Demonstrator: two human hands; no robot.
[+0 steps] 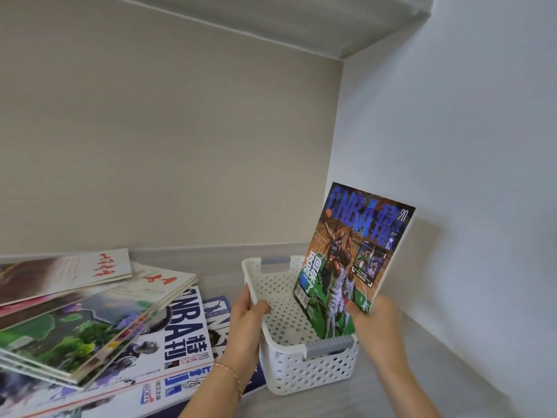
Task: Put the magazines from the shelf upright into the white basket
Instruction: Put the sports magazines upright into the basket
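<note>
Head view: NBA magazine (pixel 352 254) stands tilted inside white basket (pixel 301 363), near the shelf's right wall.
Grips: right hand (pixel 376 327) clasps its lower edge; left hand (pixel 247 315) clamps the rim.
Risk: unsupported, it may slump on release.
Remaining: stack (pixel 90 321) at shelf's left.

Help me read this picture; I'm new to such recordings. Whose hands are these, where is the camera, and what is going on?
No machine here: a person's own hands, filmed by a wide-angle camera worn on their head, looking down into a shelf. The left hand grips the white basket's near left rim. The right hand holds a basketball magazine standing upright, tilted, with its lower edge inside the basket. To the left, a loose pile of magazines lies flat on the shelf, still to be moved.
</note>
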